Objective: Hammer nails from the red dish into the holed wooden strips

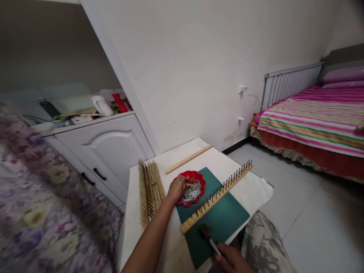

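Note:
My left hand (177,187) reaches over the left side of a red scalloped dish (202,182). Its fingertips dip among loose nails (191,192), and I cannot make out whether they grip any. In my right hand (231,259), low in the view, is the handle of a hammer (209,236), its dark head over the green mat (227,220). A wooden strip (210,204) lies diagonally across the mat between my hands. A row of upright nails stands along it, and bare holes show at its near end.
Several nail-studded strips (150,185) are bundled at the table's left. A holed wooden strip (188,159) lies at the back of the white table (170,242). A cabinet (113,151) stands left, beside a floral curtain (42,212). A bed (313,121) is at right.

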`<action>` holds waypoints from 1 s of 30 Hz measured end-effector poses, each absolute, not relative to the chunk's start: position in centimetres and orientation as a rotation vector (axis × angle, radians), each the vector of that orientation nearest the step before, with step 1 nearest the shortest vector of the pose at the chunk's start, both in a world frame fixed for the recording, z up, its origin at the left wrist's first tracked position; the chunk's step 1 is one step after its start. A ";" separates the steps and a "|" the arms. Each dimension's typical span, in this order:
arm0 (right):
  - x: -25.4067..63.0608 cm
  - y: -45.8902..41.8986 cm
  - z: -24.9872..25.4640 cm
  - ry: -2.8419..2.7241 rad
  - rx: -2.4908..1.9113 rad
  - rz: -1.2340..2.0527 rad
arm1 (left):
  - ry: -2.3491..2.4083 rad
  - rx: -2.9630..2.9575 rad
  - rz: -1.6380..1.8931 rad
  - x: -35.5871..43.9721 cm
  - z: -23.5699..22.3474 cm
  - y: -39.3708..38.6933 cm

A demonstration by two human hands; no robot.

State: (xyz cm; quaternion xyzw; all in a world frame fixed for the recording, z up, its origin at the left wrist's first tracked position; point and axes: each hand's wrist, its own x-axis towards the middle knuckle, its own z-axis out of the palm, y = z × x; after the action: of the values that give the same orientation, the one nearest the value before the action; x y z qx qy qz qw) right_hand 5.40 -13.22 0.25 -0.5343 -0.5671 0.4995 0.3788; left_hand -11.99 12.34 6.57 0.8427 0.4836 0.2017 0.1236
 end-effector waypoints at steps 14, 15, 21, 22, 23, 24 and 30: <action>4.9 -13.9 -0.2 -1.452 -1.351 1.376 | 1.417 1.528 1.166 -13.9 4.1 -3.0; 4.9 -14.0 -0.2 -1.455 -1.350 1.379 | 1.409 1.485 1.165 -13.6 3.6 -3.6; 5.0 -14.0 -0.4 -1.463 -1.341 1.394 | 1.422 1.639 1.113 -12.2 2.2 -4.4; 5.0 -14.0 -0.4 -1.460 -1.341 1.393 | 1.442 1.690 1.109 -12.1 2.1 -4.4; 5.0 -14.0 -0.5 -1.456 -1.342 1.392 | 1.459 1.739 1.106 -12.0 2.0 -4.4; 5.0 -13.9 -0.5 -1.452 -1.343 1.392 | 1.473 1.784 1.105 -12.0 1.9 -4.4; 5.0 -13.9 -0.6 -1.437 -1.354 1.422 | 1.512 1.902 1.100 -11.9 1.7 -4.3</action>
State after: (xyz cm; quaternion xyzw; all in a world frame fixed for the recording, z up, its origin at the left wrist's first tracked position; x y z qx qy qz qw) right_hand 5.02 -13.93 -0.64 -0.5220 -0.5538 0.5483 0.3467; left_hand -11.92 -4.28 1.66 0.6931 0.5510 0.4009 0.2352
